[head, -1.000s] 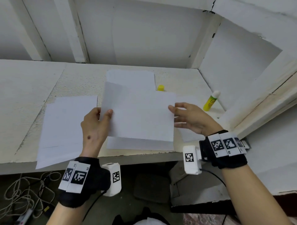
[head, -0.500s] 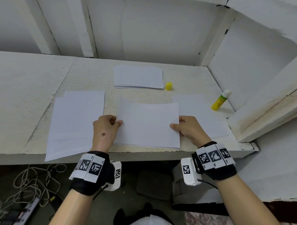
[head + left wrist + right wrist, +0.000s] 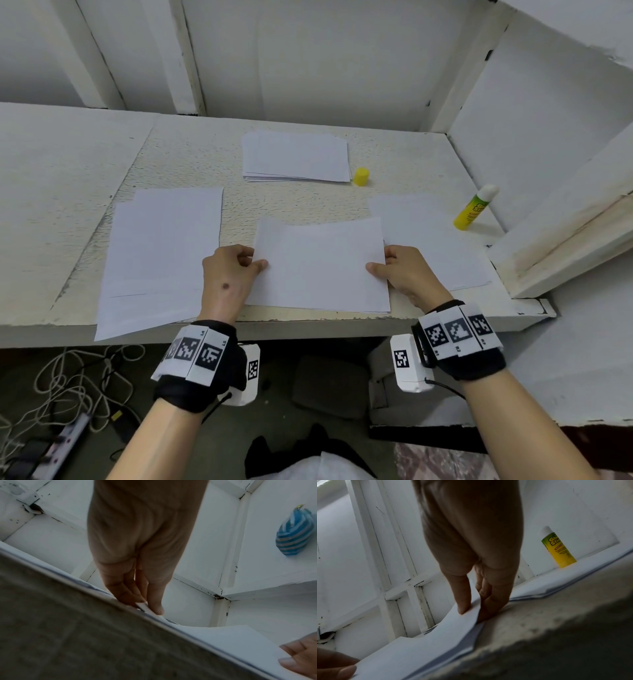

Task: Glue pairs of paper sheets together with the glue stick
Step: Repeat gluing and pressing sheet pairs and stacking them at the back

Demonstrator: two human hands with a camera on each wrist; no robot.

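Lowered from mid-air, the top sheet (image 3: 320, 265) now lies nearly on its partner; left hand (image 3: 227, 279) and right hand (image 3: 406, 274) pinch its side edges, aligning before pressing.

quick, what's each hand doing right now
Left hand: pinches the left edge of the top sheet.
Right hand: pinches the same sheet's right edge.

The white rectangular paper sheet (image 3: 320, 263) near the front edge looks thin, smooth and matt. The white painted shelf (image 3: 301, 202) under it is rough and pebbled, chipped along its near rim. The yellow plastic glue stick (image 3: 474, 208) at far right has a glossy printed label.
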